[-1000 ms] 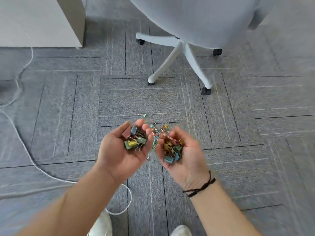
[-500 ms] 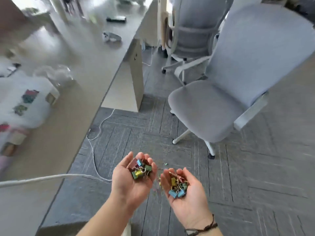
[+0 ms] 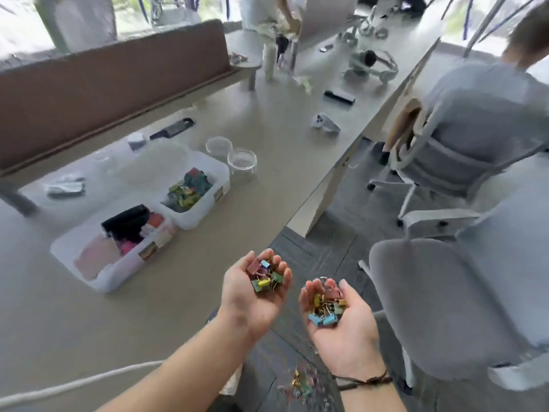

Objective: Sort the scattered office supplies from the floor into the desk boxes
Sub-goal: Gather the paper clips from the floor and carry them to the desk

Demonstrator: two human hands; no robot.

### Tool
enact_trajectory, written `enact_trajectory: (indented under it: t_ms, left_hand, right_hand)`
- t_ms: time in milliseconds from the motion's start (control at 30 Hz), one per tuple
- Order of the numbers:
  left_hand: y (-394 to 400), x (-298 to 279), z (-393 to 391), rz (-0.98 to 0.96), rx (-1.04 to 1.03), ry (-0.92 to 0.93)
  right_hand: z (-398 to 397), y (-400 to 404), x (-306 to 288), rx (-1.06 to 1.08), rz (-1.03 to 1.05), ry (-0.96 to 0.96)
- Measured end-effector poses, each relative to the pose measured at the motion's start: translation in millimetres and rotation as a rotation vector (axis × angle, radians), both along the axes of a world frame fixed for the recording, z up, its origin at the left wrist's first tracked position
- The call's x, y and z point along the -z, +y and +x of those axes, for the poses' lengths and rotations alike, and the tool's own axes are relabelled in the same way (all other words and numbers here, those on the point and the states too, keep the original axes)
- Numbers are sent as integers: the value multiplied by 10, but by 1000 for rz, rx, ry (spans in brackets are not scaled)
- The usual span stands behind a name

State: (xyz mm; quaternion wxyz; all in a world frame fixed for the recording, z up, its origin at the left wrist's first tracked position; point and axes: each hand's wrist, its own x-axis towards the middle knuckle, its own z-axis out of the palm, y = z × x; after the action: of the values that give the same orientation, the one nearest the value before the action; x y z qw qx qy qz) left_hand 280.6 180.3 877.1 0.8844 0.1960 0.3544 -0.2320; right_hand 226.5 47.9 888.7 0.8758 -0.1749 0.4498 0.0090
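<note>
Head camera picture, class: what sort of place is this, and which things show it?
Probably a shared office: a long desk with a divider panel, grey swivel chairs, and carpet tiles.

Two white boxes on desk: near box (image 3: 98, 264), far box (image 3: 205, 203). Two clear round jars (image 3: 242, 163) just right of far box. Two cupped handfuls of binder clips (image 3: 264, 276); clips too many to count. Two grey chairs (image 3: 439, 295) right.

Both forearms are bare, and a thin dark cord bracelet (image 3: 364, 381) circles the right wrist.
</note>
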Motion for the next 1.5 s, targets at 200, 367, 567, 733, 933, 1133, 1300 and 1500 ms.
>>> enact_trajectory:
  t_ms: [200,367,567,733,933,1133,1300,1500]
  left_hand:
    - [843,127,981,89,-197,50]
    - [1390,251,1742,227,-296,32]
    - [1741,456,2373,249,-312,-23]
    - [1818,600,2473,327,-288,-67]
    - [1569,537,2362,418,-233,-120]
    - [690,653,1912,583,-30,-91]
    - [-260,956,1248,638,310,-112]
    - [-1222,1821,305,767,529,-169]
  right_hand:
    - [1324,688,70,-254,-19,50]
    - [2407,1282,160,-463,-52,-60]
    - [3342,1868,362,-679,-53,-215]
    - [3526,1830,383,-724,-140,-171]
    - [3323,1315,566,-784,-200,-126]
    - [2308,352,864,-541,-291,26]
    - [867,-643,1360,-303,-311,301]
    - [-657,-1481,2191,-159,-282,482]
